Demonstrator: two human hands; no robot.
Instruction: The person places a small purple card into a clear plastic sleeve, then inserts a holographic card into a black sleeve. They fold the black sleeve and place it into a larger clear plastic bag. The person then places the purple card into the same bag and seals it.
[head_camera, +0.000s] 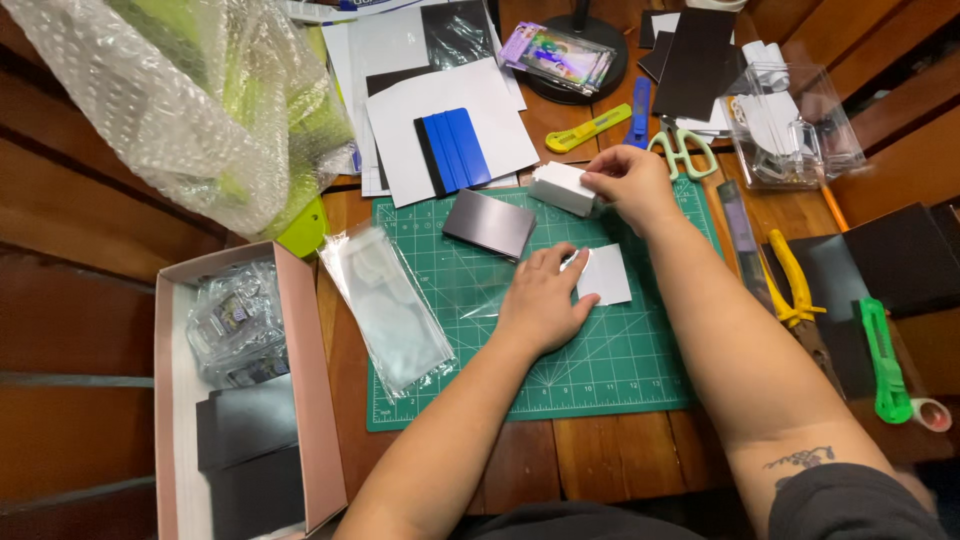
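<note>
Cutting mat (620, 370), green and gridded, lies under both hands and is the largest thing in the work; its bare lower half reaches back toward the person's body. Just left of the left hand (545, 300) lies a long clear plastic sleeve (390, 305), half on the mat, half on the wood; beyond that hand's fingertips sits a dark grey rectangular sheet (490, 222), slightly skewed. The left hand is spread flat, palm down, pressing a thin clear film whose edges are hard to make out; its fingertips touch a small white card (605, 274) lying flat just to its right. The right hand (632, 182), farther from the body, is closed in a pinch on a small white block (562, 187), lifted a little off the mat and tilted.

As a judgement: the film is nearly invisible against the mat, so it could crease or slide if the flat hand shifts its weight; the white card, held only at one edge, could turn out of square; the block, gripped at one end, could tip from the fingers onto the dark sheet below it and mark it. Scissors (680, 150) lie just beyond the right hand, blades near the knuckles; a careless reach could catch them.
</note>
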